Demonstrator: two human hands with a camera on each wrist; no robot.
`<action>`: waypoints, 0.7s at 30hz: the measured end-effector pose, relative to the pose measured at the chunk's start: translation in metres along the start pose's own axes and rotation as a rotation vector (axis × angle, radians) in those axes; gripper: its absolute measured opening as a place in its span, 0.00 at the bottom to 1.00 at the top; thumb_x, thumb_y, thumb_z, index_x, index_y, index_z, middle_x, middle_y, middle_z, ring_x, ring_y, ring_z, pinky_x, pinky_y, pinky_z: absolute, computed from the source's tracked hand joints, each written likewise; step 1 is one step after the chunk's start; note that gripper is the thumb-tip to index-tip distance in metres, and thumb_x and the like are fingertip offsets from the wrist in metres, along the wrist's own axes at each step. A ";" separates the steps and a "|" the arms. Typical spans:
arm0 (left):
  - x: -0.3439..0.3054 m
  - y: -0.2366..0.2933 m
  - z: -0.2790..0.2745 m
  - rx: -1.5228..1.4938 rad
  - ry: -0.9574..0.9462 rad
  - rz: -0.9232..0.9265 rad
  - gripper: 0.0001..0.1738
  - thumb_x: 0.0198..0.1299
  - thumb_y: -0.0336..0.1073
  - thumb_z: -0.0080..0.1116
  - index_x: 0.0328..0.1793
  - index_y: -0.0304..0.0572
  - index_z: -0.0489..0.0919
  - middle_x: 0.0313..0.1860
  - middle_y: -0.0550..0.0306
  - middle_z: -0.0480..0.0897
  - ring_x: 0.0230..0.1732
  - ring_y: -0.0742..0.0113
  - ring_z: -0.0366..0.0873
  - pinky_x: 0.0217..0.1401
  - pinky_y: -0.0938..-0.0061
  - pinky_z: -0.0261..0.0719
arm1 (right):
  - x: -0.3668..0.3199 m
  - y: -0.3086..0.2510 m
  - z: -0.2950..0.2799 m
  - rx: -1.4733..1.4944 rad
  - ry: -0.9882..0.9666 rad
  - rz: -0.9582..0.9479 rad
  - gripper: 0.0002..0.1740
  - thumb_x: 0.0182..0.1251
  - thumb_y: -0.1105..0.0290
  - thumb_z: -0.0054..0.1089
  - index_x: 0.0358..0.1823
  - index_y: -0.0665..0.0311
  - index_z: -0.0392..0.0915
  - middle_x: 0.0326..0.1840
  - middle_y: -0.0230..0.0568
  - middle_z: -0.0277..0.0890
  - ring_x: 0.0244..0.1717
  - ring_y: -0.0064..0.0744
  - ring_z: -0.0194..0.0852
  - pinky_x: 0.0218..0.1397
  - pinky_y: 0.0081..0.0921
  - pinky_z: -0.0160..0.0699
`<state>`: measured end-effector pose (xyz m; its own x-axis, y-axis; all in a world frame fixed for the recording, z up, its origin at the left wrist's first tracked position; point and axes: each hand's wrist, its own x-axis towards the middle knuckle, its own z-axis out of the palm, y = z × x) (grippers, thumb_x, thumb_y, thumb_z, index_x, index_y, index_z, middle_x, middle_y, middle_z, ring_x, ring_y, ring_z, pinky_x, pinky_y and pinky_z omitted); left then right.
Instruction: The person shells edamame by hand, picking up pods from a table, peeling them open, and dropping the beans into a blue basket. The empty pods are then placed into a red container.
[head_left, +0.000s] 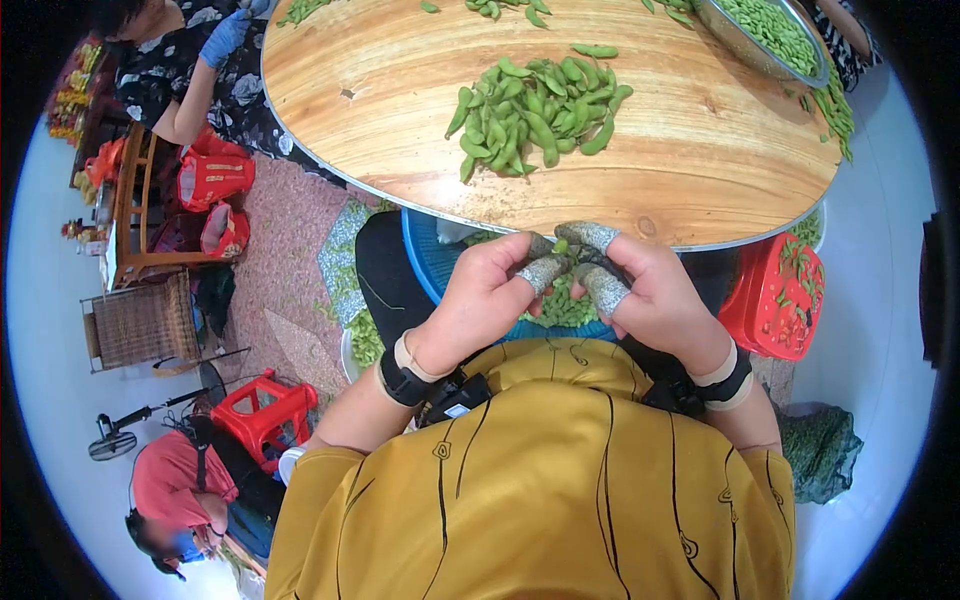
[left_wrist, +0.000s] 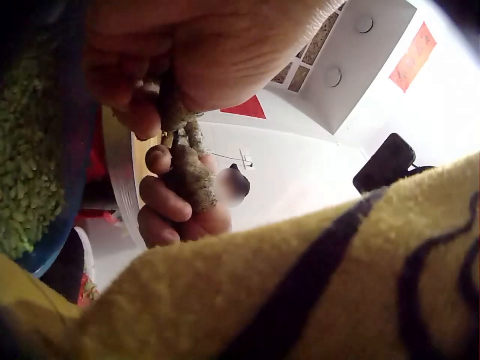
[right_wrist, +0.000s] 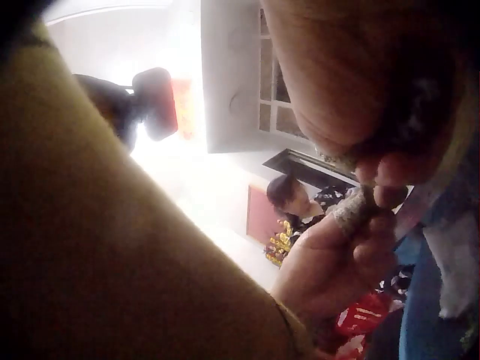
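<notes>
My left hand [head_left: 478,305] and right hand [head_left: 662,300] meet over my lap, near the table's front edge. Their fingertips pinch a green soybean pod [head_left: 562,247] between them; most of it is hidden by the fingers. Grey, dirt-stained tape wraps the thumbs and some fingers of both hands. Below the hands stands a blue basin [head_left: 422,262] with shelled green soybeans [head_left: 568,308] in it. In the left wrist view the taped fingers [left_wrist: 191,180] of the right hand touch those of the left. A pile of whole pods [head_left: 540,112] lies on the wooden table [head_left: 390,130] ahead.
A metal bowl [head_left: 822,72] of shelled beans stands at the table's far right. Beside my right knee is a red stool [head_left: 768,325] with pods on it. Another person wearing a blue glove [head_left: 226,38] sits at the far left. A red stool [head_left: 265,405] stands on the floor behind left.
</notes>
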<state>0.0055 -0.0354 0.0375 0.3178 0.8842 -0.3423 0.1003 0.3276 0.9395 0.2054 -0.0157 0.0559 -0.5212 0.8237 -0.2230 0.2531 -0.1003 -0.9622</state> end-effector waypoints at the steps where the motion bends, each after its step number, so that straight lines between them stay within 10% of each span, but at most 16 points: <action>1: 0.000 0.000 0.000 -0.001 0.001 -0.002 0.09 0.61 0.23 0.48 0.44 0.35 0.78 0.31 0.66 0.80 0.27 0.81 0.73 0.29 0.83 0.73 | 0.000 0.002 0.000 0.043 -0.020 0.015 0.20 0.61 0.77 0.51 0.56 0.65 0.73 0.31 0.34 0.77 0.26 0.17 0.69 0.29 0.18 0.69; 4: 0.000 0.001 0.000 0.087 0.041 0.030 0.07 0.61 0.25 0.51 0.42 0.34 0.78 0.30 0.64 0.80 0.26 0.81 0.74 0.29 0.83 0.74 | 0.005 0.009 0.000 0.110 -0.044 0.048 0.19 0.61 0.78 0.48 0.54 0.65 0.74 0.30 0.29 0.76 0.25 0.15 0.68 0.29 0.16 0.68; 7: 0.005 0.000 -0.001 0.657 0.117 0.571 0.06 0.54 0.23 0.52 0.38 0.34 0.77 0.26 0.47 0.79 0.22 0.66 0.77 0.27 0.72 0.74 | 0.007 0.018 0.001 0.190 -0.077 0.157 0.18 0.57 0.80 0.47 0.48 0.66 0.77 0.31 0.30 0.76 0.32 0.17 0.70 0.36 0.17 0.71; 10: 0.002 0.007 0.001 0.362 0.100 0.196 0.07 0.55 0.21 0.50 0.39 0.34 0.78 0.27 0.61 0.80 0.22 0.79 0.75 0.25 0.81 0.73 | 0.003 0.008 -0.003 0.308 -0.067 0.216 0.21 0.58 0.80 0.44 0.54 0.65 0.76 0.32 0.27 0.76 0.28 0.13 0.67 0.31 0.13 0.68; 21: 0.006 0.002 -0.001 0.451 0.080 0.255 0.06 0.60 0.24 0.49 0.40 0.34 0.78 0.25 0.64 0.78 0.23 0.80 0.74 0.24 0.81 0.72 | 0.001 0.008 -0.004 0.296 -0.039 0.096 0.24 0.61 0.79 0.45 0.60 0.63 0.72 0.32 0.25 0.76 0.19 0.10 0.62 0.19 0.13 0.61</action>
<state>0.0070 -0.0293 0.0371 0.3138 0.9457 -0.0853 0.4307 -0.0617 0.9004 0.2105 -0.0136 0.0487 -0.5387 0.7813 -0.3152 0.0575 -0.3392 -0.9389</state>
